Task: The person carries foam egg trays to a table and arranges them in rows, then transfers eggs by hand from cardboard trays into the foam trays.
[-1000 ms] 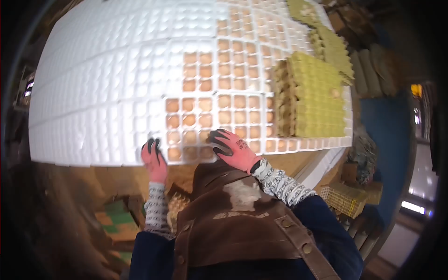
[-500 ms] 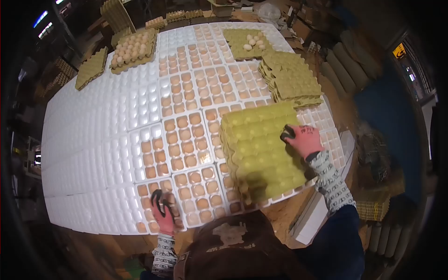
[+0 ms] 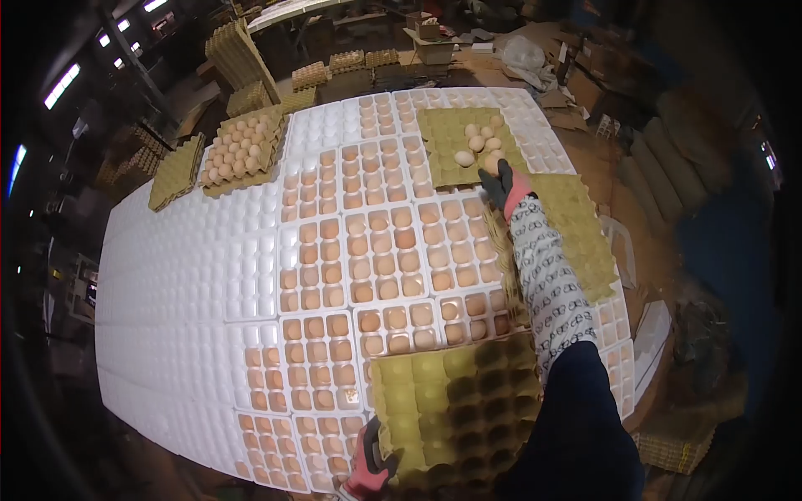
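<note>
My right hand (image 3: pixel 508 188), in a pink glove with dark fingers, reaches far across the table. Its fingertips close around an egg (image 3: pixel 494 158) at the near edge of a pulp egg tray (image 3: pixel 447 142). Several more eggs (image 3: pixel 476 143) lie loose on that tray. Low in the view, my left hand (image 3: pixel 372 466) is at the left edge of a stack of yellowish pulp egg trays (image 3: pixel 451 392). Its fingers bend against the edge and the thumb lies over the top tray. The top tray's cups look bare, partly in shadow.
White plastic trays filled with eggs (image 3: pixel 387 255) cover the middle of the table. Unfilled white trays (image 3: pixel 175 275) spread over the left. Another pulp tray stack (image 3: pixel 576 225) lies under my right forearm. A pulp tray full of eggs (image 3: pixel 242 150) stands at the far left.
My right hand has moved from the near tray stack to the loose eggs farther off. My left hand has gone from the plastic trays to the stack's left edge. The view has shifted.
</note>
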Action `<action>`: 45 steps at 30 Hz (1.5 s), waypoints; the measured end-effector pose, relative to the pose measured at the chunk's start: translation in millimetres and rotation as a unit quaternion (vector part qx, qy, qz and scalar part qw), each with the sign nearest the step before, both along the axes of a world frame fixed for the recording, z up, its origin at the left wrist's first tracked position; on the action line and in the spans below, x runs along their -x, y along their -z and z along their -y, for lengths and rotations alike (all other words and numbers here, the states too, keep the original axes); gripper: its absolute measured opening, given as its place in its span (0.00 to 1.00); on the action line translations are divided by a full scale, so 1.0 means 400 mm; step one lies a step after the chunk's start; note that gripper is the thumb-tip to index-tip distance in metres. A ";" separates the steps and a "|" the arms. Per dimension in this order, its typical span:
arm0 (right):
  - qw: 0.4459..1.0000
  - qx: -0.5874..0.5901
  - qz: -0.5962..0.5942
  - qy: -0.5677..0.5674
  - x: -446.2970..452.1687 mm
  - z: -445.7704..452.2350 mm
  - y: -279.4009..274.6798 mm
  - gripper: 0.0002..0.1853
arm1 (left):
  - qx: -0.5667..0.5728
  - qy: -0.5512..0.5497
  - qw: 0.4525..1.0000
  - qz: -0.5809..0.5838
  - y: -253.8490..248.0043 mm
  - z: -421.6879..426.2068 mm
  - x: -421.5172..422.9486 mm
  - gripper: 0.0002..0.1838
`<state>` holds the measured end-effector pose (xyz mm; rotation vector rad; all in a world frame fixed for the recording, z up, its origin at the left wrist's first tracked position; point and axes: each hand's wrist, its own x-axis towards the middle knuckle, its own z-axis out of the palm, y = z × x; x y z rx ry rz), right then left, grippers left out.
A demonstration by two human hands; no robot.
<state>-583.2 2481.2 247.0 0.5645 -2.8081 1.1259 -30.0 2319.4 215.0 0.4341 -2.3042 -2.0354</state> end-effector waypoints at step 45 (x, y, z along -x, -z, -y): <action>0.953 -0.184 0.068 0.230 0.099 -0.830 0.166 0.29 | 0.019 -0.112 0.983 0.145 -0.037 -0.081 0.037 0.40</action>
